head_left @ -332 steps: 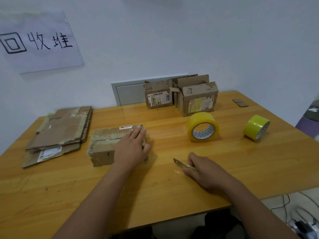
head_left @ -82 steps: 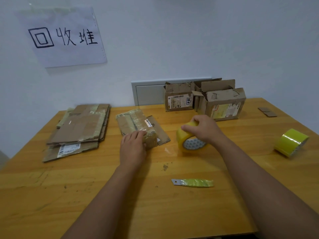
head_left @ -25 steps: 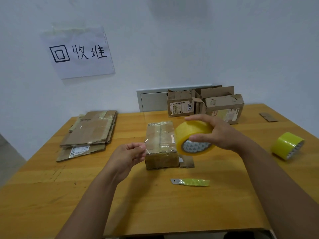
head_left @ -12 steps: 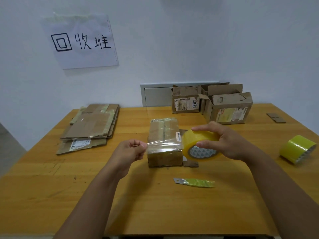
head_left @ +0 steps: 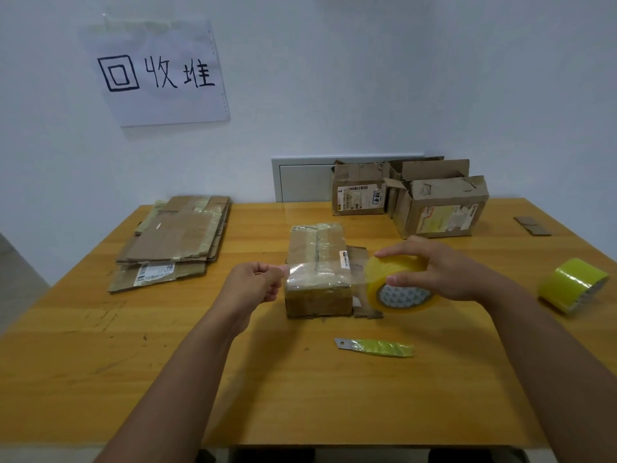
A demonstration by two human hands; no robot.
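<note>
left hand (head_left: 255,286) pinches the clear tape's end, right hand (head_left: 437,274) grips the tape roll (head_left: 399,285), strip stretched over the small cardboard box (head_left: 317,267) mid-table; any slack and it'll probably wrinkle or stick crooked

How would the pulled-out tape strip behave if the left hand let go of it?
The strip is thin, clear film, held taut between the left hand and the roll, so it would probably go limp. It spans the box closely, so it may stick there. It likely weighs almost nothing.
</note>
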